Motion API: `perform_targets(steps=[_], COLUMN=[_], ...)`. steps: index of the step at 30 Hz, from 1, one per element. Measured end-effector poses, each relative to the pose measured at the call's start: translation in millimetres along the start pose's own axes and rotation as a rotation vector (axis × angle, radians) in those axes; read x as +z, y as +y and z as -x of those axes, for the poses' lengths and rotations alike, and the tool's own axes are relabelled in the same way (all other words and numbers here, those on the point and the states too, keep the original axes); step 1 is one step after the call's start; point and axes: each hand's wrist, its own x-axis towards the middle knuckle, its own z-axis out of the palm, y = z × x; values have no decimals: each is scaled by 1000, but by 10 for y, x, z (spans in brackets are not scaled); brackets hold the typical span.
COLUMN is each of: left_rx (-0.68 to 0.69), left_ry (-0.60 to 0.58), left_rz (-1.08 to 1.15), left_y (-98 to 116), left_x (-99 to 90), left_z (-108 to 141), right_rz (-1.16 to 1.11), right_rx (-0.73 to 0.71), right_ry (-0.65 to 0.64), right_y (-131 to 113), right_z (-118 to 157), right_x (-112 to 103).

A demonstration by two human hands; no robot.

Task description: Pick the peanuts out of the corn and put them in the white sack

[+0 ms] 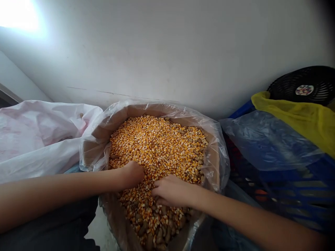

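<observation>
Apparently underway | corn (154, 139) and peanuts (160, 235) share the lined box (154, 111) (peanuts show mostly nearside) | left hand (133, 175) curled, right hand (169, 191) bent, both at corn; contents hidden, can't tell | remainder unclear

The corn kernels (157, 143) are golden yellow to orange, flecked with cream — the peanuts (160, 235) a dull brown. The cardboard (158, 110) is tan, its plastic liner (224, 165) clear. The sack (57, 122) is white with pinkish patches, the cloth (295, 113) yellow, the crate (309, 183) blue, the round grille (284, 87) black — its centre label (305, 90) speckled in many colours. The wall (170, 52) is pale grey.
</observation>
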Motion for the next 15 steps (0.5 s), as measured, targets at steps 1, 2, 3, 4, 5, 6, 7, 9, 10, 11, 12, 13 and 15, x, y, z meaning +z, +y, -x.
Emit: perform_targets(steps=[1, 2, 3, 4, 5, 6, 7, 9, 10, 11, 12, 13, 15], left_rx=[12, 13, 2, -11, -3, 46, 140, 423, 550, 631, 660, 651, 566], left_ry=[-73, -130, -149, -118, -49, 42, 144, 335, 404, 447, 467, 465, 423], left_rz=[-3, -13, -29, -48, -68, -80, -74, -25, 0, 10, 5, -12, -70], left_y=[-16, -19, -2, 39, 105, 193, 299, 537, 656, 767, 867, 958, 1112], left_x=[-54, -110, -162, -205, -237, -253, -252, -193, -137, -70, 6, 83, 224], left_z=[34, 68, 99, 127, 150, 169, 184, 197, 194, 185, 171, 153, 114], right_rz=[-42, -84, -121, -149, -170, -187, -209, -287, -339, -389, -430, -460, -495], right_rx=[22, 49, 87, 132, 182, 232, 274, 322, 331, 335, 338, 340, 341], right_ry=[25, 46, 56, 59, 61, 67, 77, 107, 122, 131, 140, 149, 165], right_y=[62, 122, 177, 225, 266, 299, 327, 369, 386, 402, 417, 431, 455], right_z=[16, 37, 62, 88, 115, 141, 164, 199, 210, 218, 224, 228, 234], right_x=[-32, -61, -86, -108, -128, -146, -165, -207, -230, -252, -273, -293, -325])
